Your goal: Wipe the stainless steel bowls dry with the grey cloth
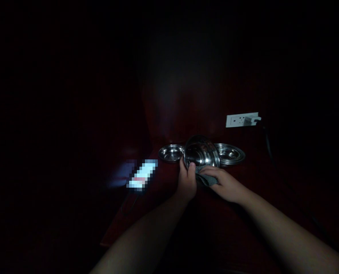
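Observation:
A shiny metal bowl [202,152] is held up on its side, its opening tilted toward me. My left hand [187,179] grips its lower left rim, thumb in front and fingers behind. In my right hand [222,180] is a dark grey-green cloth [206,178], pressed against the bowl's lower edge. Behind the bowl on the left rests a shallow metal dish [171,153]. To the right, partly covered by the bowl, lie metal plates [232,154], which look stacked.
A lit phone [142,175], its screen blurred, lies on the dark red table [160,194] near the left edge, with a thin cable by it. A white wall socket [236,120] holds a plug [253,120] with a black cord [267,142]. The surroundings are very dark.

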A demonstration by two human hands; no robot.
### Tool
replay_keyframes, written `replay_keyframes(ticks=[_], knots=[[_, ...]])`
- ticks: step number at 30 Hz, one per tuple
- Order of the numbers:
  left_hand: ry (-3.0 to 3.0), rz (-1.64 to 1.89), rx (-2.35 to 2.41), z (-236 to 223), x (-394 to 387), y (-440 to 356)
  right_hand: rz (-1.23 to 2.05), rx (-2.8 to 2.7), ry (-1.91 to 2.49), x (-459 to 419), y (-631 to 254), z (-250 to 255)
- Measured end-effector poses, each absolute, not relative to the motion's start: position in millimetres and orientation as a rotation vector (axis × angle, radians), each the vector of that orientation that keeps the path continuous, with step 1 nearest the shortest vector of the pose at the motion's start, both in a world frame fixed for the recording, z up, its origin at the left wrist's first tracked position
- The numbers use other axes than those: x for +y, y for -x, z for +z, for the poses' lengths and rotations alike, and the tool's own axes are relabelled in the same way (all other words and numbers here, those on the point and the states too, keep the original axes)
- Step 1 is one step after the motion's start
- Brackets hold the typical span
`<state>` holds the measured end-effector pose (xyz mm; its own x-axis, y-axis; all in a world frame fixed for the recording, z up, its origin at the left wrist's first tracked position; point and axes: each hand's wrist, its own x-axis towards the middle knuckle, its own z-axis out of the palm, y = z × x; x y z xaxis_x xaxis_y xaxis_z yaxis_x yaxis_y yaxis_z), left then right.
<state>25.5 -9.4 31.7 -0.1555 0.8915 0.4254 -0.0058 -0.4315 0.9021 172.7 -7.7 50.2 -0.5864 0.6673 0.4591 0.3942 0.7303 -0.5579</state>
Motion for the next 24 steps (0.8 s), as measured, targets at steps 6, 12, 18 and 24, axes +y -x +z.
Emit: replay_keyframes(ticks=[6,12,18,24], knots=[[-1.41,1.677,1.053,31.5,-9.0,-25.9,0.535,-2.25,0.808,-7.9,-172.5,49.5],[-1.427,1.663,1.024,31.1,-8.7,-26.2,0.536,-2.252,0.814,-9.4,-172.0,51.2],[-1.426,1.662,1.039,32.7,-9.5,-26.8,0.55,-2.247,0.806,-9.1,-171.1,50.6],[-1.417,1.65,1.044,29.1,-7.4,-26.2,0.534,-2.248,0.81,-9.8,-170.3,50.6]])
